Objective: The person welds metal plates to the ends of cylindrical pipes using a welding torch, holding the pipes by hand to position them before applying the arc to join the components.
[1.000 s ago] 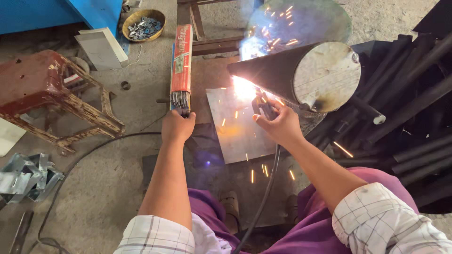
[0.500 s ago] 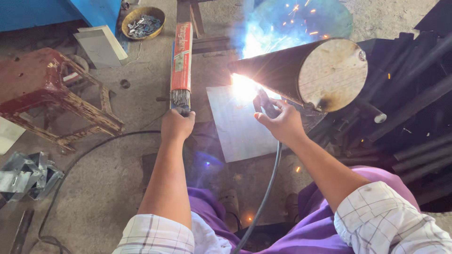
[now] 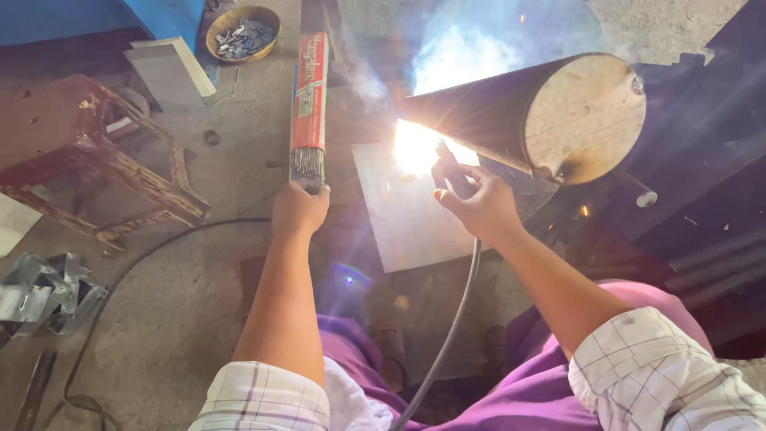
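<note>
Your right hand [image 3: 475, 203] is closed around the welding holder [image 3: 456, 179], cable [image 3: 447, 335] trailing down toward your lap, so the arc [image 3: 416, 146] burns where the dark cylinder [image 3: 527, 120] meets the flat steel plate [image 3: 407, 215], centre frame. Your left hand [image 3: 299, 209] grips a red packet of electrodes [image 3: 309, 104], fingers wrapped tight, held up left of the glare, spares within reach.

A rusty red metal stool [image 3: 96, 160] stands on the concrete workshop floor [image 3: 191, 295] at nine o'clock. At eleven o'clock, a round bowl of small metal parts [image 3: 243, 32] sits beside a pale flat block [image 3: 169, 72]. Bent galvanised brackets [image 3: 40, 291] lie at eight o'clock, dark steel bars [image 3: 710, 247] at three o'clock.
</note>
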